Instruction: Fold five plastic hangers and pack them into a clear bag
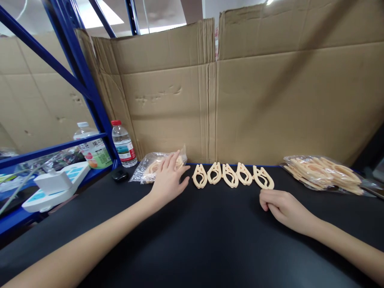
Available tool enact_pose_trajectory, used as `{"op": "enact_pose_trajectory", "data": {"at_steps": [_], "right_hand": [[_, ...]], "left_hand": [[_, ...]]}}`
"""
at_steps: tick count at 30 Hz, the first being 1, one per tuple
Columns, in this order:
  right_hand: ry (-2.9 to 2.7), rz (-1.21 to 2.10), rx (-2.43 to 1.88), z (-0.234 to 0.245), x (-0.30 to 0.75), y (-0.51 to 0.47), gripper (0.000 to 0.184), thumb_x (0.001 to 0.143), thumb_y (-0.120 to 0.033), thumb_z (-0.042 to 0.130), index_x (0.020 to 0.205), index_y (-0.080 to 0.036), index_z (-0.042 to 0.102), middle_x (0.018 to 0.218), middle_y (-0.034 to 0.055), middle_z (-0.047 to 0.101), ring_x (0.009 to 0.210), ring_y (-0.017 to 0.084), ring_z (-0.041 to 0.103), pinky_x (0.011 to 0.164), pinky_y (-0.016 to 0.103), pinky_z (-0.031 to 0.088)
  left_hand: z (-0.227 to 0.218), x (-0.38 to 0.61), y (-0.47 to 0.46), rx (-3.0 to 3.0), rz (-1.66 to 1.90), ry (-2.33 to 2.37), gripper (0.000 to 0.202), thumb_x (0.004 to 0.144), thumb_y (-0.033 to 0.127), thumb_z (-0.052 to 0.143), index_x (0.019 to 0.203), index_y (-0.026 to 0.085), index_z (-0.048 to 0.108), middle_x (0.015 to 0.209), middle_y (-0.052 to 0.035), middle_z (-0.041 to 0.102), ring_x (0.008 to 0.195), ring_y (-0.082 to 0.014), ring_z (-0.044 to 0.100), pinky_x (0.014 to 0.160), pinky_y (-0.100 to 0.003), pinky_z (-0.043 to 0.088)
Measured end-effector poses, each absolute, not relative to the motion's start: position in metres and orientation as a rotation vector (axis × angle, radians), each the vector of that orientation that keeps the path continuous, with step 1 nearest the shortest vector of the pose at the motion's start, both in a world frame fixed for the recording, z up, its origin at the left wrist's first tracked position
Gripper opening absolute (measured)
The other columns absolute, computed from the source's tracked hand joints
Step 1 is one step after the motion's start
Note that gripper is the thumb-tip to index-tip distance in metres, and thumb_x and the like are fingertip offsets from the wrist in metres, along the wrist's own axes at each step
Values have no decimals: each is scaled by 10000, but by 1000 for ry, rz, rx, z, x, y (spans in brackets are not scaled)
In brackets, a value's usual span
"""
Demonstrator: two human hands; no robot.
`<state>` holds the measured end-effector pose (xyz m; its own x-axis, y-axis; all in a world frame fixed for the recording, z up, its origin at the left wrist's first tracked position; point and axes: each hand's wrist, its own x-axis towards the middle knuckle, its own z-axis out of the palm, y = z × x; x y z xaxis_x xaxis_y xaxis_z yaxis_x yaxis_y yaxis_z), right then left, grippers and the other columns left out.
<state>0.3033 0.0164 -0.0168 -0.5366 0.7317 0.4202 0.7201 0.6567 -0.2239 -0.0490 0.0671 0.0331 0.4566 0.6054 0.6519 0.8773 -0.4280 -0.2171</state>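
Observation:
Several cream plastic folding hangers point(230, 177), folded up, lie in a row on the black table along the cardboard wall. My left hand point(168, 178) has its fingers spread over a clear plastic bag point(144, 165) with more cream pieces inside, just left of the row. Part of that bag is hidden beneath the fingers, and I cannot tell how firmly they touch it. Close below the rightmost folding hanger point(264, 178), my right hand point(285, 210) is curled into a loose fist. Nothing shows in it, and its inner side is turned away from view.
A second clear bag of cream hangers point(324, 172) lies at the right. On the left stand a red-capped water bottle point(123, 146), a small black object point(120, 175), and a white power strip point(72, 180) on a blue rack point(90, 86). Tall cardboard point(168, 100) closes off the back.

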Motion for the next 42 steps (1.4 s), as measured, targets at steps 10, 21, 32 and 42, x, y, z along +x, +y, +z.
{"op": "enact_pose_trajectory", "data": {"at_steps": [10, 21, 32, 42], "right_hand": [[-2215, -39, -1093, -10, 304, 16, 247, 801, -39, 363, 717, -214, 515, 697, 2, 562, 649, 156, 546, 622, 285, 427], [-1998, 233, -1023, 1, 292, 9, 172, 909, -176, 456, 932, -224, 620, 903, 41, 659, 837, 178, 628, 760, 329, 520], [-2436, 269, -1350, 3, 272, -12, 727, 924, -561, 408, 1494, -146, 227, 1561, 165, 162, 1436, 309, 130, 1139, 524, 217], [-2551, 214, -1391, -7, 271, -11, 923, 845, -705, 411, 1512, -128, 139, 1571, 147, 1, 1434, 351, 1, 1157, 519, 108]], "left_hand": [[29, -32, 45, -2593, -715, -383, 379, 943, 63, 361, 1276, 160, 514, 1232, -112, 642, 1098, -226, 605, 932, -432, 474], [15, -1, 0, -3349, -738, 24, 635, 833, -71, 379, 1392, 230, 368, 1119, -39, 698, 1265, -200, 472, 1121, -464, 303], [43, 6, -11, -3542, -428, -32, 460, 689, 255, 564, 1137, 189, 640, 1208, -80, 649, 1271, -339, 435, 1099, -530, 291], [51, 19, -31, -3431, -330, 37, 365, 880, 440, 488, 1100, 210, 667, 832, -91, 709, 766, -254, 598, 760, -419, 476]]}}
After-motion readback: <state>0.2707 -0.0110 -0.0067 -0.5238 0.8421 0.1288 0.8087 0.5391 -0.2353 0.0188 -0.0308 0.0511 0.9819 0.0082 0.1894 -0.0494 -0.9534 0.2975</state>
